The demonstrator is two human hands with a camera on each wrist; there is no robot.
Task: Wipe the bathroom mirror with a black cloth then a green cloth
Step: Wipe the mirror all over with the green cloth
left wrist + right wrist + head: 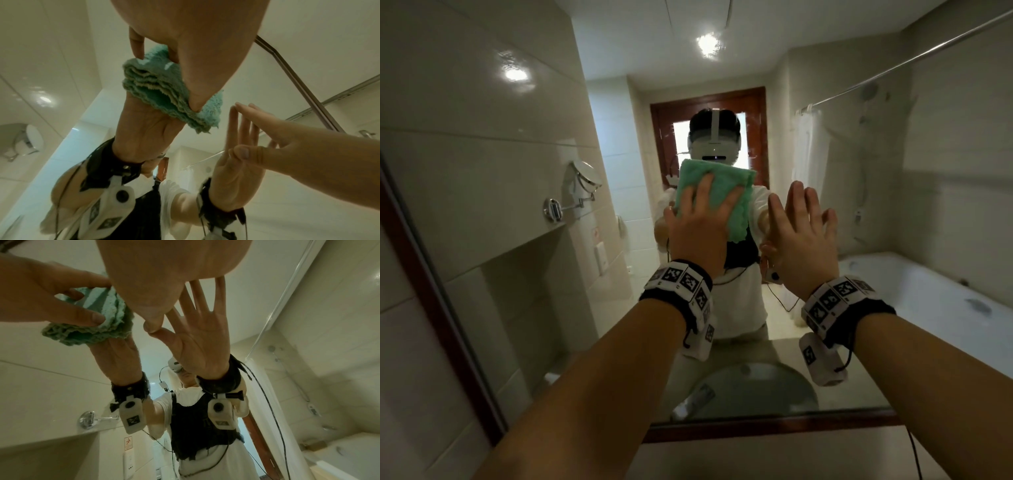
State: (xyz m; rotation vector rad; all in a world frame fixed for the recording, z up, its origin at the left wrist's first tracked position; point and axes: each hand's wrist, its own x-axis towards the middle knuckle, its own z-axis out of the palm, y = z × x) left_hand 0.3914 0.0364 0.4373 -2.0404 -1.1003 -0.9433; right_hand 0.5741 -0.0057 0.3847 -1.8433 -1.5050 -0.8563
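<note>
A folded green cloth [714,193] is pressed flat against the mirror [893,212] by the left hand [698,222], fingers spread straight over it, at the centre of the glass. The right hand [803,233] is laid bare on the glass just to its right, fingers straight, holding nothing. The wipe is judged best done with even palm pressure and overlapping passes, the cloth kept folded. Its long axis runs roughly upright, leaning slightly right toward the bottom.

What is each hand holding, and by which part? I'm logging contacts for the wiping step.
The left hand presses the folded green cloth flat against the mirror, fingers spread over its middle. The right hand holds nothing.
</note>
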